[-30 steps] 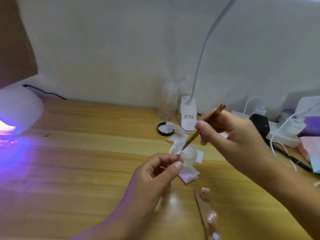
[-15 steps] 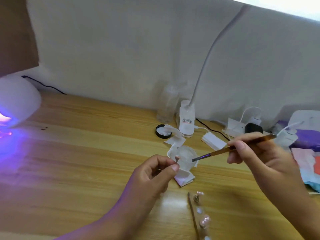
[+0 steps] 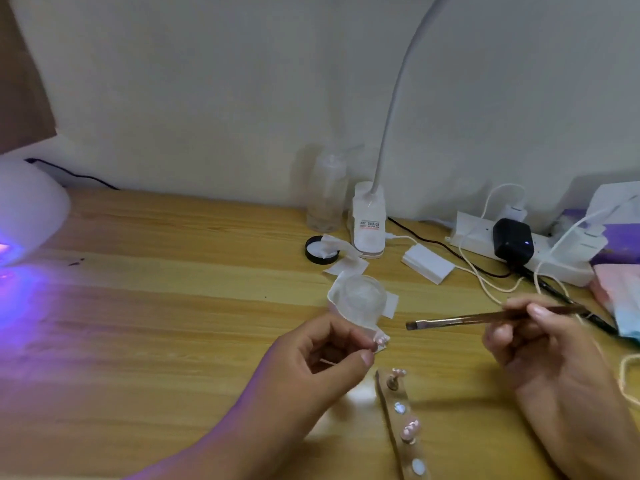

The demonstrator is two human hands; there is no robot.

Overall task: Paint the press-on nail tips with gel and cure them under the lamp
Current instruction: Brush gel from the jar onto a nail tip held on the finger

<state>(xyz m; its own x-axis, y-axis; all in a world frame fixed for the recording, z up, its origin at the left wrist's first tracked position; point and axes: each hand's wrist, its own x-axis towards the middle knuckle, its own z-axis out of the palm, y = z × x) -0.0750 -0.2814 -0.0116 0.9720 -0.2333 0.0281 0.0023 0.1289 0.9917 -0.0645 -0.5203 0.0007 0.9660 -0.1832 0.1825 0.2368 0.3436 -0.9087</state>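
Note:
My left hand pinches a thin stick between thumb and forefinger, with a pale pink nail tip on its end. My right hand grips a brown gel brush, held level, its flat bristles pointing left and a short way right of the nail tip. A clear gel jar sits on white wipes just behind my left hand. A wooden holder strip with several nail tips on it lies at the front. The white curing lamp glows purple at the far left.
A white clip desk lamp and a clear bottle stand by the wall, with a black lid beside them. A power strip with plugs and cables lies at the right, near pink and purple packets.
My right hand has drawn the brush away from the nail tip, to the right and lower. My left hand keeps the stick and has shifted slightly right.

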